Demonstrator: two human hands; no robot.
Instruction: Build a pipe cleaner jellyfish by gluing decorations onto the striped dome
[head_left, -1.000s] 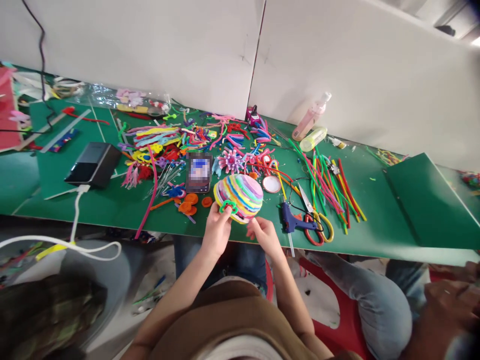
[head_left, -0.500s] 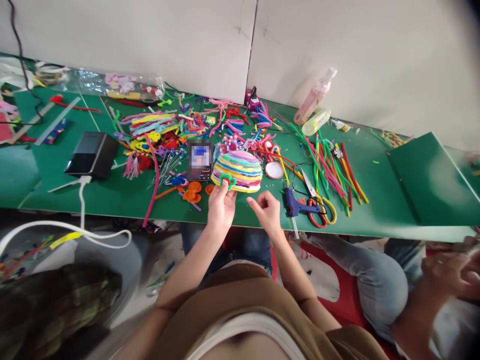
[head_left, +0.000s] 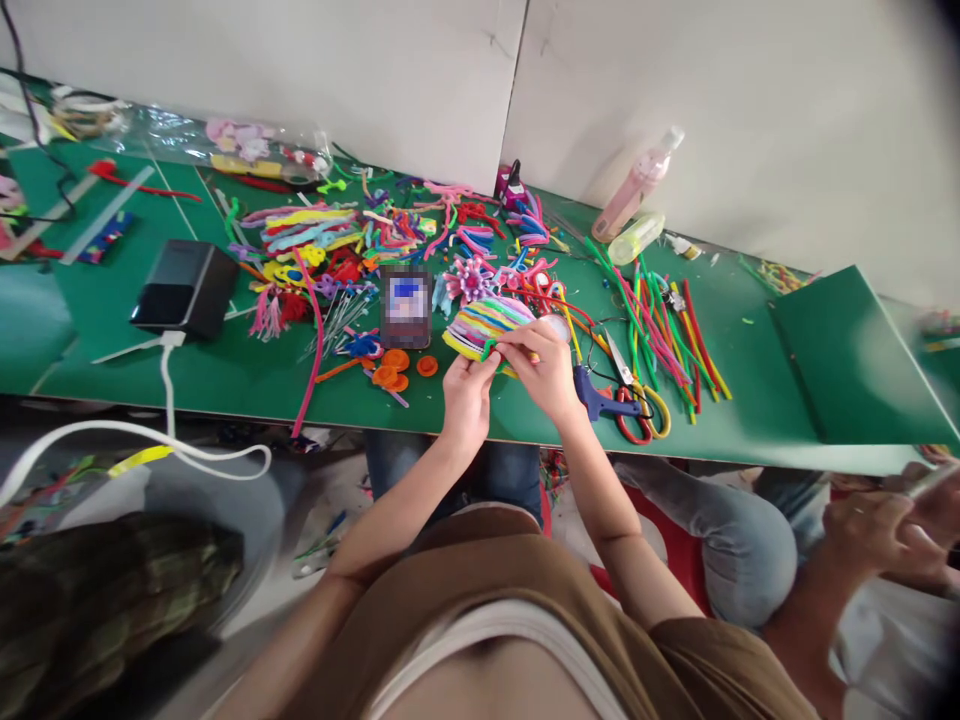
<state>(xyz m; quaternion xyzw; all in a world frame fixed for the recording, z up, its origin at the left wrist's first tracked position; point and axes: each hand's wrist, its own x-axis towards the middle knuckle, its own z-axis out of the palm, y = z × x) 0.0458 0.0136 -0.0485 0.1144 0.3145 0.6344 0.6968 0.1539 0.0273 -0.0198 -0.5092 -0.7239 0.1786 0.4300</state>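
A dome-shaped piece wound from many-coloured pipe cleaners (head_left: 484, 322) rests on the green table (head_left: 225, 380) in front of me. My left hand (head_left: 466, 395) grips its near rim, pinching a small green pipe-cleaner loop (head_left: 489, 348) against it. My right hand (head_left: 541, 365) lies over the dome's right side, with its fingers closed on the rim and meeting my left fingers at the green loop. A phone (head_left: 406, 306) stands just left of the dome.
Heaps of pipe cleaners (head_left: 322, 250) lie behind, straight ones (head_left: 660, 330) at right. A blue glue gun (head_left: 596, 392) and scissors (head_left: 637, 405) lie right of my hands. A black box (head_left: 184, 300), orange discs (head_left: 394, 370), a pink bottle (head_left: 637, 185). Another person's hands (head_left: 892, 530) at lower right.
My right hand, which hung free below the dome, has moved up onto its right side. The dome is tilted more toward me, and both hands now meet at the green loop.
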